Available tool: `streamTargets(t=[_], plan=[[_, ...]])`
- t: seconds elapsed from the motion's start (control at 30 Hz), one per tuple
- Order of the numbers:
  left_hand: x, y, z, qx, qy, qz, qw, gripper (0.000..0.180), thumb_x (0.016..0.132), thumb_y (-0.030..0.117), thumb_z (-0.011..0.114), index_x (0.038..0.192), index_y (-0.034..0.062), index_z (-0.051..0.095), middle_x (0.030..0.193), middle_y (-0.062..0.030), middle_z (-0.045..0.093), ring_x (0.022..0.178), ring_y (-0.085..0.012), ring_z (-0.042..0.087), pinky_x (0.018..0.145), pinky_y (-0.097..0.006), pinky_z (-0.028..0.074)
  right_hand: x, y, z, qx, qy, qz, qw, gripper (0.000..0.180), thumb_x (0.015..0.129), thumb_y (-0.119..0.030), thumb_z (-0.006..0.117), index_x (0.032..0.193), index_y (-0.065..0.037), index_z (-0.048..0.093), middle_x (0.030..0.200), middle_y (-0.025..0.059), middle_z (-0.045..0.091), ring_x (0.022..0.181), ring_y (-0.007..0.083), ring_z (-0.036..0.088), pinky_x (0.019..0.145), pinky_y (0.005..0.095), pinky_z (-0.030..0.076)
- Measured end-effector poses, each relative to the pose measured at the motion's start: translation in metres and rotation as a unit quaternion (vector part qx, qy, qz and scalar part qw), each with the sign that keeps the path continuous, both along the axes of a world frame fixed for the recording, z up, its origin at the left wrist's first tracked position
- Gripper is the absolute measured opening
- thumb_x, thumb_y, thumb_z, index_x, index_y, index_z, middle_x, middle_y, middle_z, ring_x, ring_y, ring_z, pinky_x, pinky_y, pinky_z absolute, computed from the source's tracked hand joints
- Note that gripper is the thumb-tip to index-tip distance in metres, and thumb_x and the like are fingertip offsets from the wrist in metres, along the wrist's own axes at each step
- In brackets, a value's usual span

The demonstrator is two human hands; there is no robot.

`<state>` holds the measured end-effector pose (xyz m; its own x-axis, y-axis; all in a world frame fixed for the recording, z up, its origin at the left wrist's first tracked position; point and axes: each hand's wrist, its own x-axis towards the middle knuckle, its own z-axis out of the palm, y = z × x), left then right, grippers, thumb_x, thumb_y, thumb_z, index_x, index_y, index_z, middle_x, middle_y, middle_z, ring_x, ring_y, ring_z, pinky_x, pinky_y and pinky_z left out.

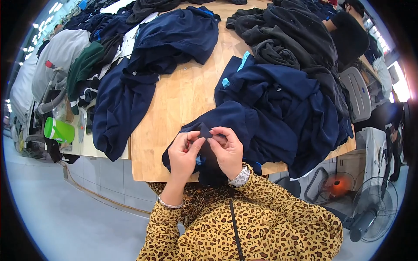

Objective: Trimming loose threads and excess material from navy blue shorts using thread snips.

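Note:
A navy garment (235, 117) lies bunched at the table's front edge, part of it hanging down toward my lap. My left hand (185, 150) pinches a raised fold of this cloth between thumb and fingers. Close beside it, my right hand (225, 150) pinches the same fold, and the two thumbs almost meet. A small point of dark fabric sticks up between the fingertips. Whether anything small is also held in the fingers is hidden. More of the navy cloth (283, 95) spreads to the right, with light blue strips (226, 82) showing at its edge.
Another navy garment (174, 39) drapes over the far left of the wooden table (174, 100). Dark grey garments (278, 30) are heaped at the back right. A green bucket (59, 129) stands at left, a fan (370, 213) at lower right. A person in black (348, 35) is at far right.

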<state>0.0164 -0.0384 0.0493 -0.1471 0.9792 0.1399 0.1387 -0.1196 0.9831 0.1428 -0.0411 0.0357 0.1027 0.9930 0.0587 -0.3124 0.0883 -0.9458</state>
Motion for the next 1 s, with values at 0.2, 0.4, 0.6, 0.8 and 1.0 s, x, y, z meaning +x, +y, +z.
streamTargets(t=[0.2, 0.4, 0.6, 0.8, 1.0], plan=[[-0.002, -0.001, -0.004, 0.023, 0.060, 0.003, 0.998, 0.011, 0.087, 0.008, 0.063, 0.084, -0.0017, 0.058, 0.072, -0.0031, 0.054, 0.057, -0.0074, 0.046, 0.051, -0.022, 0.038, 0.000, 0.001, 0.003, -0.005, -0.001, 0.021, 1.000, 0.025, 0.083, 0.007, 0.060, 0.107, 0.001, 0.058, 0.104, 0.0033, 0.056, 0.088, 0.0071, 0.059, 0.074, 0.0184, 0.048], [-0.001, -0.003, 0.007, -0.034, -0.002, -0.046, 0.998, 0.012, 0.090, 0.009, 0.059, 0.085, -0.0013, 0.057, 0.078, -0.0030, 0.054, 0.051, -0.0060, 0.045, 0.045, -0.020, 0.037, 0.007, 0.009, 0.010, 0.097, -0.162, 0.066, 0.980, 0.023, 0.082, 0.003, 0.061, 0.105, 0.000, 0.064, 0.108, 0.0096, 0.062, 0.086, 0.0115, 0.062, 0.073, 0.0227, 0.050], [-0.003, 0.002, 0.017, -0.041, -0.025, -0.070, 0.996, 0.010, 0.090, 0.008, 0.058, 0.085, -0.0008, 0.056, 0.080, -0.0015, 0.053, 0.055, -0.0044, 0.045, 0.048, -0.019, 0.038, 0.008, 0.016, 0.011, 0.123, -0.209, 0.045, 0.969, 0.013, 0.080, 0.003, 0.062, 0.092, 0.002, 0.067, 0.095, 0.0114, 0.065, 0.084, 0.0185, 0.064, 0.074, 0.0256, 0.051], [-0.019, 0.009, 0.033, -0.101, 0.001, -0.092, 0.991, 0.018, 0.087, 0.009, 0.062, 0.101, -0.0019, 0.058, 0.082, 0.0016, 0.053, 0.069, -0.0047, 0.047, 0.061, -0.019, 0.042, 0.010, 0.019, 0.003, -0.087, 0.037, 0.118, 0.989, 0.013, 0.090, -0.006, 0.057, 0.099, 0.000, 0.064, 0.091, 0.0001, 0.064, 0.083, 0.0062, 0.057, 0.075, 0.0198, 0.046], [-0.043, 0.018, 0.060, -0.104, 0.220, -0.243, 0.939, 0.039, 0.084, 0.010, 0.065, 0.119, -0.0003, 0.053, 0.078, -0.0038, 0.059, 0.069, -0.0110, 0.055, 0.063, -0.024, 0.045, 0.011, 0.022, 0.005, -0.162, 0.138, 0.139, 0.967, 0.012, 0.093, -0.010, 0.055, 0.097, -0.004, 0.064, 0.087, -0.0036, 0.063, 0.067, -0.0003, 0.048, 0.061, 0.0147, 0.039]])
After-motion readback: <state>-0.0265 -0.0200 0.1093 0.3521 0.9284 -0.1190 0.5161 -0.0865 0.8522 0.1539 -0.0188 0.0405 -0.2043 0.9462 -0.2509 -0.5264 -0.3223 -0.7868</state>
